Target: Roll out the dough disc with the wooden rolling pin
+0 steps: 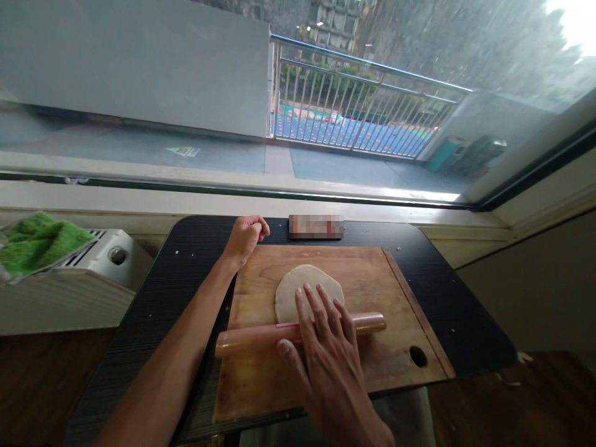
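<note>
Under the flat, outstretched right hand (328, 347) the rolling pin (251, 338) runs roughly nine to three o'clock, the dough disc (289, 292) just beyond at twelve, the left hand (246, 237) farther off at eleven, curled into a fist.

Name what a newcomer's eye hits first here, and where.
First, the pale dough disc near the middle of the wooden board, with the right hand laid across the rolling pin at its near edge. Next, the bright green cloth at far left, atop a white unit beside the dark table. Then the metal railing outside the big window, at the top.
</note>
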A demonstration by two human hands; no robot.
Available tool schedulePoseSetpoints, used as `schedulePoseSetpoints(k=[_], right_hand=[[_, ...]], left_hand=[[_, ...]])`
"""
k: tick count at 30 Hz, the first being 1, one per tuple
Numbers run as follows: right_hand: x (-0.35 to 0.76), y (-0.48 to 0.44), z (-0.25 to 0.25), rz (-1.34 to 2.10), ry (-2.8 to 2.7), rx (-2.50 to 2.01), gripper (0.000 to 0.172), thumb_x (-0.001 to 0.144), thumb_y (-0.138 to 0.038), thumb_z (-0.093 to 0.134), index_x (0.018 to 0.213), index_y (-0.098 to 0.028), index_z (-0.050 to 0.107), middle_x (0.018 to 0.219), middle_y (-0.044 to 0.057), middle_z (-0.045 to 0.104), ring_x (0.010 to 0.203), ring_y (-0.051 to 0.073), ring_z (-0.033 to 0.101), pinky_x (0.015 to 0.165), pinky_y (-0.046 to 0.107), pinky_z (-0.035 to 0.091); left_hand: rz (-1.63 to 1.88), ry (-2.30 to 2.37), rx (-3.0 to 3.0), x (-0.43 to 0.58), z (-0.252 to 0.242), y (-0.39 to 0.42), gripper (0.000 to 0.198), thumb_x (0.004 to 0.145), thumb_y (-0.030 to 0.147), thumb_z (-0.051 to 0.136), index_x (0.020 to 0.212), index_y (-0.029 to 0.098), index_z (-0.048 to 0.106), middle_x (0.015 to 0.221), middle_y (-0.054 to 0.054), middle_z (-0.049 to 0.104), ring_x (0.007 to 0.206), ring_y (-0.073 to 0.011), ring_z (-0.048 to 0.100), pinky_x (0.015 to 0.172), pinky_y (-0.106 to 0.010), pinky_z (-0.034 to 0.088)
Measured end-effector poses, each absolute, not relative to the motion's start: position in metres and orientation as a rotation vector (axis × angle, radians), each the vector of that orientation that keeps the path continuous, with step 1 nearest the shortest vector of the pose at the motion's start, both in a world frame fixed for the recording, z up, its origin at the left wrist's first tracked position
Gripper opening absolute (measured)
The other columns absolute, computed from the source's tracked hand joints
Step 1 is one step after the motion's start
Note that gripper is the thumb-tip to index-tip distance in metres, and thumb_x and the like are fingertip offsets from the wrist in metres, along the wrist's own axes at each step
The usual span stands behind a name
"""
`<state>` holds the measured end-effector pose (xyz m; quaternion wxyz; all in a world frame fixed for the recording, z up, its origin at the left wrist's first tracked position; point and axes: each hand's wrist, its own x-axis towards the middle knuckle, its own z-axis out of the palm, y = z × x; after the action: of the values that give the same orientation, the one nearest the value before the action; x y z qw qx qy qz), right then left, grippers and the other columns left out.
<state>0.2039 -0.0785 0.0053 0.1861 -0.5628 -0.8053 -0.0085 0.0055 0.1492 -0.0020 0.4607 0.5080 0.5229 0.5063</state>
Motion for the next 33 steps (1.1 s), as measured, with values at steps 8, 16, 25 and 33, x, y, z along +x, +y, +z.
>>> schedulePoseSetpoints(k=[8,16,25,33], right_hand=[[0.183,0.010,0.026,0.053,-2.239,-1.730,0.069,0.120,-0.052,0.037,0.177,-0.014,0.038,0.179,0.017,0.046,0.171,0.036,0.033,0.138,0.061,0.029],[0.185,0.003,0.028,0.096,-2.293,-1.681,0.070,0.119,-0.054,0.041,0.177,-0.014,0.039,0.178,0.016,0.048,0.168,0.036,0.038,0.136,0.060,0.031],[0.211,-0.066,0.017,0.076,-2.399,-1.488,0.059,0.118,-0.042,0.053,0.175,-0.029,0.045,0.175,0.007,0.054,0.163,0.030,0.047,0.135,0.054,0.035],[0.258,-0.060,0.005,-0.013,-2.429,-1.385,0.062,0.115,-0.027,0.053,0.176,-0.028,0.041,0.170,0.009,0.058,0.166,0.029,0.041,0.133,0.051,0.036]], left_hand=[[1.242,1.308,1.281,0.005,0.001,0.148,0.015,0.059,0.030,0.051,0.057,0.021,0.062,0.052,-0.001,0.050,0.056,-0.0137,0.043,0.054,-0.026,0.031],[1.246,1.307,1.267,0.006,0.000,0.149,0.014,0.059,0.029,0.050,0.057,0.021,0.062,0.052,-0.001,0.050,0.056,-0.0136,0.043,0.054,-0.026,0.031],[1.229,1.309,1.266,0.007,0.001,0.148,0.013,0.061,0.028,0.051,0.058,0.021,0.062,0.052,-0.001,0.050,0.056,-0.0145,0.044,0.055,-0.027,0.032],[1.243,1.325,1.331,0.005,-0.005,0.150,0.015,0.063,0.029,0.051,0.060,0.021,0.064,0.053,-0.002,0.054,0.055,-0.0149,0.046,0.054,-0.027,0.030]])
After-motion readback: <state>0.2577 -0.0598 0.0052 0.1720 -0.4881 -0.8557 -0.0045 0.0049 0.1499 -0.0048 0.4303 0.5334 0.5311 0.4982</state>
